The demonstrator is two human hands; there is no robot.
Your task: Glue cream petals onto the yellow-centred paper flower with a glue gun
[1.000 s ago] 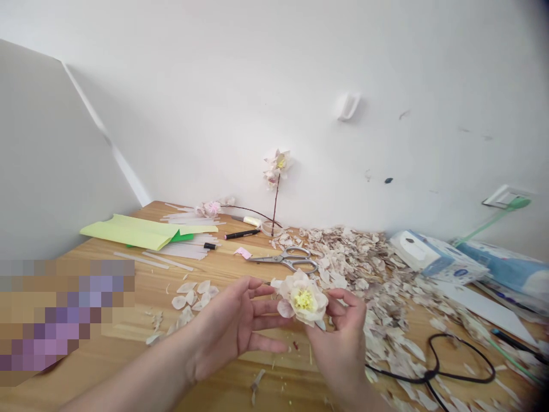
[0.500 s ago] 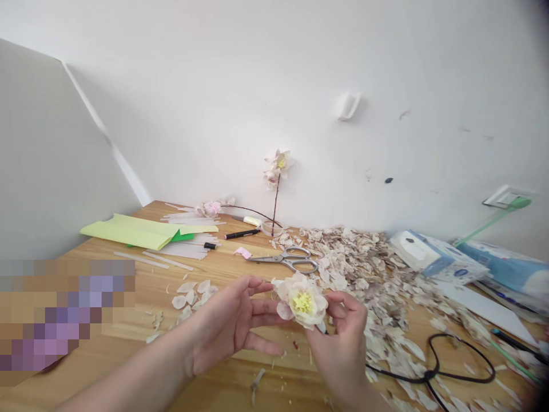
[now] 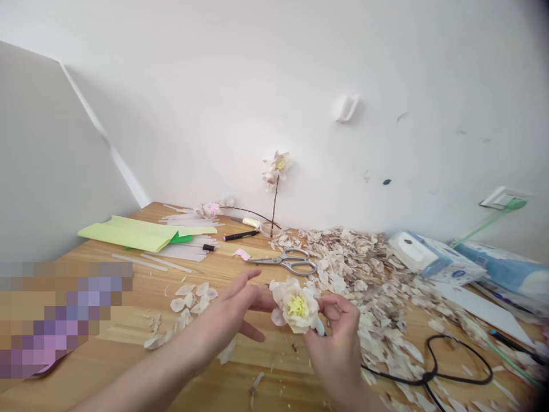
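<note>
The person's right hand [image 3: 338, 355] pinches a cream handmade flower with a fluffy yellow centre [image 3: 297, 306] from below and to the right, its fingertips pressed together and partly hidden behind the petals. The left hand [image 3: 234, 306] stands spread at the flower's 9 o'clock side, with its fingers reaching the outer petals; whether they grip or only touch cannot be told. The flower is held above a light wooden table [image 3: 274, 372], and its underside and any stem are hidden. At 12 o'clock lie steel scissors with looped handles [image 3: 283, 261]. A heap of loose dried-looking petals [image 3: 355, 269] spreads from 1 to 4 o'clock, a looped black cord [image 3: 429, 375] lies at 4 o'clock, and a small scatter of pale petals [image 3: 193, 300] lies at 9 o'clock. A pixelated patch [image 3: 55, 320] hides the table's near left corner.
</note>
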